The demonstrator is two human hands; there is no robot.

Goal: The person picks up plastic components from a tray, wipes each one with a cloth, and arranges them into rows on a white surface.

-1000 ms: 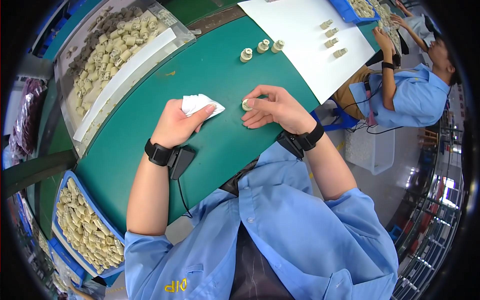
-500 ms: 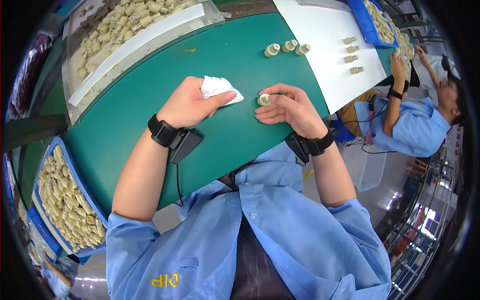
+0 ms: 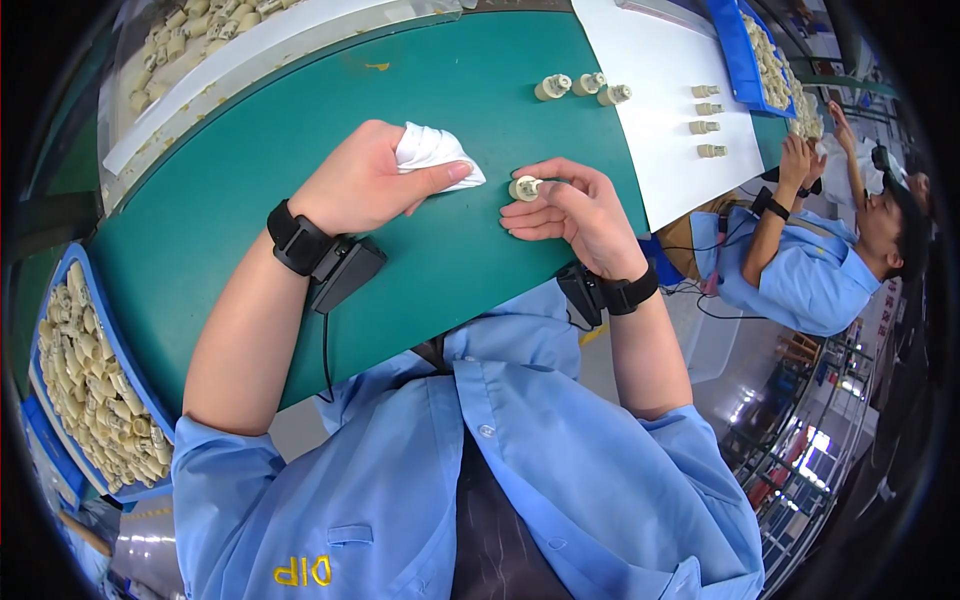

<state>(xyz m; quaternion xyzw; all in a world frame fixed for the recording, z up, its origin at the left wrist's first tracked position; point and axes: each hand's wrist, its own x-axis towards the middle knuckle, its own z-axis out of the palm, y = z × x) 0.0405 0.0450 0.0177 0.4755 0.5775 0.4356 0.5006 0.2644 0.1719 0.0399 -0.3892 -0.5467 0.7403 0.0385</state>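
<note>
My left hand (image 3: 360, 185) is closed around a folded white cloth (image 3: 432, 152), its thumb pressed along the lower edge. To the right of it, my right hand (image 3: 590, 220) holds a small cream cylindrical part (image 3: 522, 190) with a metal tip between thumb and fingers. A gap of green mat separates the cloth from the part. Beyond my right hand, three similar cream parts (image 3: 553, 87) rest on the green mat (image 3: 440, 270). Several more parts (image 3: 704, 127) form a row on a white sheet (image 3: 660, 170) at the right.
A blue bin (image 3: 160, 480) heaped with cream parts stands at the left. At the far left is a clear-walled tray (image 3: 250, 32) of such parts. A blue tray (image 3: 738, 60) of parts lies at the far right, near a seated co-worker (image 3: 810, 270) in a blue shirt.
The whole view has shifted slightly. The part in my right hand has tilted, its metal tip now showing toward the right. Both hands keep their holds.
</note>
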